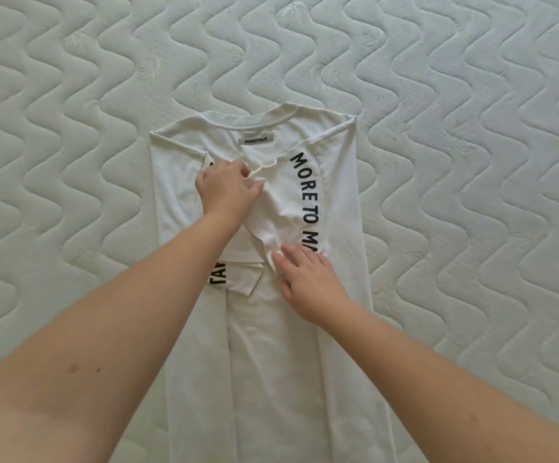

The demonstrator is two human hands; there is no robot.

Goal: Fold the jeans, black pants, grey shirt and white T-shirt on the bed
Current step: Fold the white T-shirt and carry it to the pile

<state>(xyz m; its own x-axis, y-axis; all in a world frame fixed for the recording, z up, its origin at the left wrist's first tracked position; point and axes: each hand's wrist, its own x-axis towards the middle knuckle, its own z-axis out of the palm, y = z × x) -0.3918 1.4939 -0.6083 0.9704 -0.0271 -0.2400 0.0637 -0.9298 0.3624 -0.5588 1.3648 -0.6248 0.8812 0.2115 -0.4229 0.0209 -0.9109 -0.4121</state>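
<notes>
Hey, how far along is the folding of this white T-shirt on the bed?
Partway. Done: the white T-shirt lies flat on the quilted mattress, both long sides folded in toward the middle. In hand: the left hand pinches a sleeve edge near the collar, while the right hand presses the bunched fabric lower down. Left: flattening the sleeves and folding the shirt lengthwise. The jeans, black pants and grey shirt are not in view.

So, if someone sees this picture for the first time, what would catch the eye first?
Most likely the white T-shirt, lying lengthwise in the middle of the quilted mattress, both sides folded inward, collar at the far end. Next, the black letters "MORE TO" on its right flap. Then the hands: the left hand pinches a fabric edge near the collar, and the right hand rests flat lower down.
</notes>
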